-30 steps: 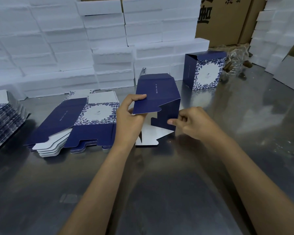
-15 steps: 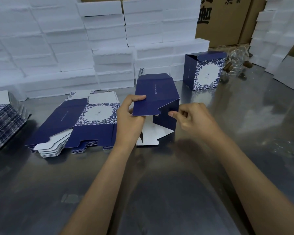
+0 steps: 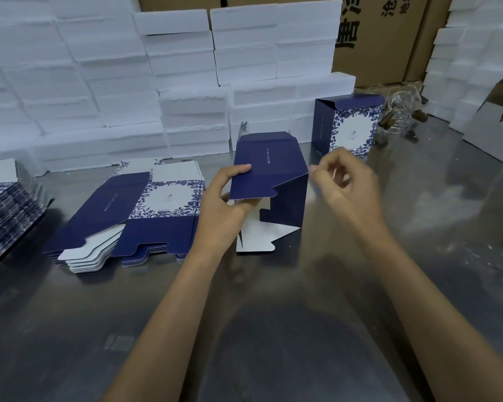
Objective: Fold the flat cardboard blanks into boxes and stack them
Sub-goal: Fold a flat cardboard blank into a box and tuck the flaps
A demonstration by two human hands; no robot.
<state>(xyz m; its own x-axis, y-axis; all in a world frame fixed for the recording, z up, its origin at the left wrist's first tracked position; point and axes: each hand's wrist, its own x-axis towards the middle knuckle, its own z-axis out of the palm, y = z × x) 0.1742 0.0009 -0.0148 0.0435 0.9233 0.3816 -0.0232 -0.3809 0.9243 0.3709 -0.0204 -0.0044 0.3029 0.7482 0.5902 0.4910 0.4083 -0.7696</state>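
far-left stack: flat blanks piled at the table's left edge, patterned faces up, partly cut off by the frame.
blank pile: navy and white flat blanks with a leaf-patterned panel, fanned on the steel table, just left of the left hand; white tabs stick out at the near edge.
foam wall: white foam blocks stacked along the back of the table, behind the pile and the box in hand.
left hand: grasping the half-folded box at its left side, thumb on top of the navy panel, fingers curled underneath.
half-folded box: held up in the middle of the table, between the two hands; navy top panel tilted toward the camera, one navy side wall hanging down on the right, a white inner flap resting on the table below.
right hand: just right of the box's upper right corner, fingers curled, fingertips drawn together; it holds nothing and does not seem to touch the box.
finished box: upright behind the right hand, well back on the table, its top flap open.
clear plastic: crumpled, right of the finished box.
brown cartons: at the back right, printed with black characters.
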